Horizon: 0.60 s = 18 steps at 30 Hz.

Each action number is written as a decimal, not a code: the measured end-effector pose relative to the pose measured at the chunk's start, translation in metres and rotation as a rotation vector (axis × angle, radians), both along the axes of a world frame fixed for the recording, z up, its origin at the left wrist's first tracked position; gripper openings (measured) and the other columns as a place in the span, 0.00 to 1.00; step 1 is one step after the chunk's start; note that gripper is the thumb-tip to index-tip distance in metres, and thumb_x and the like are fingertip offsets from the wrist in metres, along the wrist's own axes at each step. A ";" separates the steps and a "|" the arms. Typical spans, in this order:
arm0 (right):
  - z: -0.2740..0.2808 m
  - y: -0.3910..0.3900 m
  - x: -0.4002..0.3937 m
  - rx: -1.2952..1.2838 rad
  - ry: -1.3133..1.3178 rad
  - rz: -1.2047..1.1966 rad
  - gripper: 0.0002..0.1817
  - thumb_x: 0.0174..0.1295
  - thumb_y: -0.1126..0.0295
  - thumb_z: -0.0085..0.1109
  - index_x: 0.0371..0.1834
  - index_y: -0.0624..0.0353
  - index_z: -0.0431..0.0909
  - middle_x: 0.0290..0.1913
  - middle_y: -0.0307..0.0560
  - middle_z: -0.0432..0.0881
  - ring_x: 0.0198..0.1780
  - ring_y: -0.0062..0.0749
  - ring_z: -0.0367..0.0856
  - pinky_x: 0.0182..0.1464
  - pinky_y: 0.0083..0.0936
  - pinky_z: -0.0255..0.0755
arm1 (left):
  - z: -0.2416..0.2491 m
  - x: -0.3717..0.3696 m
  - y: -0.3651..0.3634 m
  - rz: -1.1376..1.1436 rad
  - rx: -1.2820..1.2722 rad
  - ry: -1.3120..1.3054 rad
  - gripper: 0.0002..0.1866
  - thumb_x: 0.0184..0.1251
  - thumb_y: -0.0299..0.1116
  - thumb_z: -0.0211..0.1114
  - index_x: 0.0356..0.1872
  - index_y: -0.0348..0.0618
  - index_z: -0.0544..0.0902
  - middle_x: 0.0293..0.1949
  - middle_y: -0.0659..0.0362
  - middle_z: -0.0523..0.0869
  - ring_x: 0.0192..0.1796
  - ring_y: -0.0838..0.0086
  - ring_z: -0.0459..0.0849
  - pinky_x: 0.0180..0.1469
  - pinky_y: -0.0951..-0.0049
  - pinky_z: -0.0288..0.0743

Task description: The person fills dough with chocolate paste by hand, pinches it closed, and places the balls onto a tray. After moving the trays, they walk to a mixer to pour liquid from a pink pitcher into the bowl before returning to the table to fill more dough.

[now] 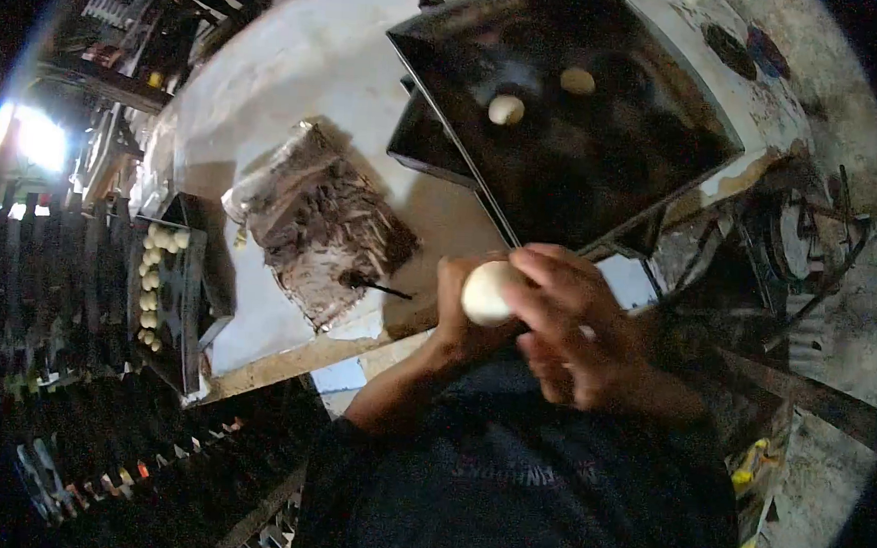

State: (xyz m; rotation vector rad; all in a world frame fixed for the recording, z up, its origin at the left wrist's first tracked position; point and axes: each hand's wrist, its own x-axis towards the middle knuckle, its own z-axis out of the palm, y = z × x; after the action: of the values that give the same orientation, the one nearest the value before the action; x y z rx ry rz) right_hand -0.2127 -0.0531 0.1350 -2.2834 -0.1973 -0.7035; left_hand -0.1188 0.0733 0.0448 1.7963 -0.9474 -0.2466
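A pale, round dough ball (487, 292) sits in my left hand (451, 308), whose fingers are wrapped round its left side and underside. My right hand (577, 326) presses curled fingers against the ball's right side; they are slightly blurred. Just beyond my hands lies a large dark baking tray (602, 173), holding one pale dough ball (506, 110) and a browner, dimmer one (578, 81). To the left on the table is a clear plastic bag with a dark brown, chocolate-like paste (332, 224). A thin dark handle (388, 290) sticks out of the paste.
The white table (259, 96) has a worn front edge (275, 367) close to my body. At its left end a dark tray (191, 311) carries several small dough balls (149, 301). Another dark tray (426, 139) lies partly under the large one. Dark racks (51, 293) stand at left.
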 end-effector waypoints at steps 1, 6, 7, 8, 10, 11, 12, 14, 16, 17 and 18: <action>0.001 0.004 0.004 -0.083 0.022 0.033 0.16 0.62 0.76 0.55 0.53 0.67 0.72 0.53 0.59 0.74 0.56 0.51 0.76 0.57 0.41 0.72 | -0.010 -0.019 -0.001 0.118 0.066 -0.221 0.21 0.55 0.35 0.73 0.46 0.40 0.74 0.42 0.53 0.81 0.37 0.71 0.83 0.37 0.74 0.75; -0.013 -0.020 0.010 -0.038 0.204 0.151 0.10 0.67 0.72 0.51 0.48 0.62 0.74 0.53 0.58 0.74 0.55 0.48 0.76 0.56 0.40 0.72 | -0.018 -0.007 0.000 -0.257 -0.074 0.244 0.25 0.51 0.29 0.75 0.50 0.37 0.77 0.37 0.55 0.82 0.39 0.81 0.79 0.36 0.77 0.74; -0.012 -0.027 0.013 0.070 0.267 0.077 0.10 0.68 0.69 0.50 0.47 0.61 0.74 0.49 0.56 0.76 0.52 0.44 0.78 0.54 0.37 0.73 | 0.012 -0.001 -0.003 -0.290 -0.056 0.484 0.25 0.50 0.28 0.76 0.51 0.38 0.78 0.32 0.58 0.81 0.36 0.83 0.77 0.34 0.78 0.72; -0.018 -0.040 0.023 0.069 0.224 0.008 0.12 0.69 0.67 0.48 0.47 0.63 0.75 0.46 0.55 0.78 0.50 0.41 0.80 0.52 0.35 0.74 | 0.016 0.006 -0.003 -0.268 -0.065 0.535 0.25 0.50 0.28 0.76 0.51 0.39 0.78 0.29 0.61 0.79 0.33 0.83 0.75 0.32 0.79 0.71; -0.030 -0.062 0.053 0.073 0.212 -0.190 0.11 0.66 0.69 0.50 0.42 0.67 0.76 0.45 0.57 0.79 0.47 0.49 0.80 0.52 0.35 0.73 | 0.024 0.021 0.013 -0.214 -0.047 0.584 0.25 0.50 0.27 0.76 0.51 0.41 0.78 0.27 0.65 0.74 0.31 0.83 0.72 0.32 0.79 0.68; -0.045 -0.076 0.063 -0.068 0.326 -0.181 0.14 0.65 0.68 0.51 0.48 0.68 0.74 0.50 0.60 0.77 0.52 0.52 0.78 0.56 0.36 0.72 | 0.031 0.029 0.024 -0.180 -0.020 0.577 0.24 0.50 0.26 0.76 0.51 0.42 0.78 0.27 0.66 0.72 0.31 0.82 0.71 0.33 0.79 0.68; -0.055 -0.086 0.069 -0.213 0.433 -0.171 0.18 0.65 0.67 0.51 0.54 0.68 0.72 0.55 0.63 0.75 0.56 0.54 0.76 0.59 0.37 0.70 | 0.037 0.037 0.035 -0.147 0.008 0.570 0.24 0.51 0.25 0.75 0.50 0.42 0.78 0.28 0.67 0.70 0.31 0.82 0.70 0.34 0.79 0.67; -0.057 -0.089 0.064 -0.355 0.660 -0.095 0.23 0.65 0.66 0.52 0.59 0.70 0.69 0.61 0.64 0.70 0.63 0.55 0.68 0.65 0.40 0.63 | 0.042 0.054 0.068 -0.084 0.066 0.458 0.21 0.53 0.23 0.73 0.48 0.41 0.77 0.36 0.62 0.79 0.39 0.79 0.76 0.43 0.77 0.72; -0.048 -0.088 0.069 -0.463 0.924 -0.037 0.28 0.64 0.64 0.54 0.64 0.69 0.64 0.66 0.66 0.64 0.68 0.57 0.62 0.69 0.41 0.58 | 0.029 0.065 0.105 -0.001 0.021 0.486 0.18 0.55 0.24 0.71 0.47 0.40 0.77 0.38 0.60 0.81 0.40 0.78 0.78 0.45 0.76 0.74; -0.039 -0.085 0.075 -0.502 1.076 -0.013 0.31 0.63 0.63 0.55 0.67 0.67 0.60 0.68 0.67 0.60 0.69 0.58 0.59 0.70 0.40 0.56 | 0.017 0.068 0.122 0.052 -0.026 0.535 0.17 0.57 0.25 0.71 0.47 0.40 0.77 0.38 0.60 0.81 0.40 0.78 0.78 0.45 0.76 0.74; -0.035 -0.082 0.081 -0.540 1.222 0.020 0.34 0.62 0.61 0.56 0.69 0.65 0.57 0.70 0.68 0.57 0.71 0.59 0.56 0.72 0.40 0.53 | 0.004 0.071 0.137 0.092 -0.032 0.503 0.17 0.58 0.26 0.70 0.47 0.40 0.77 0.38 0.60 0.81 0.40 0.77 0.78 0.45 0.76 0.74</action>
State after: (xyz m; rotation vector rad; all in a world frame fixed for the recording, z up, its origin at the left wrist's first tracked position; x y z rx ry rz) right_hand -0.1319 -0.1350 0.1001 -2.7686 0.2035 0.9139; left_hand -0.0474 0.2099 0.0491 1.6313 -0.5071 -0.5893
